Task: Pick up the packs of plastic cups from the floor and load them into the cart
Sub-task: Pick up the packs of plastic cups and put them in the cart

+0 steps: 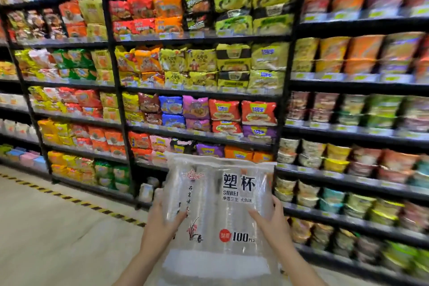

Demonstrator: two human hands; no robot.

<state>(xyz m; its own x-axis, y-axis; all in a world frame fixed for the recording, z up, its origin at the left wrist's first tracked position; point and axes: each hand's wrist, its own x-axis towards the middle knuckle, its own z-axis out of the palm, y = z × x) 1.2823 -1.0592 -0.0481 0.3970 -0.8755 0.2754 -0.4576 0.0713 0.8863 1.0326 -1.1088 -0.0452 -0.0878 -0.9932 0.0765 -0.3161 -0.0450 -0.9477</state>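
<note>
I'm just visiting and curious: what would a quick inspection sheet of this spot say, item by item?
Surface: pale floor with a black-and-yellow striped line along the shelf foot.
Job's things: one clear pack of plastic cups, printed "100 pcs", held up in front of the shelves; no cart in view.
Clutter: nothing seen on the floor.
Grips: left hand and right hand each hold a side of the pack, fingers wrapped on its face.
Cables: nothing seen.
Surroundings: black store shelves full of noodle packets, with noodle bowls to the right.
</note>
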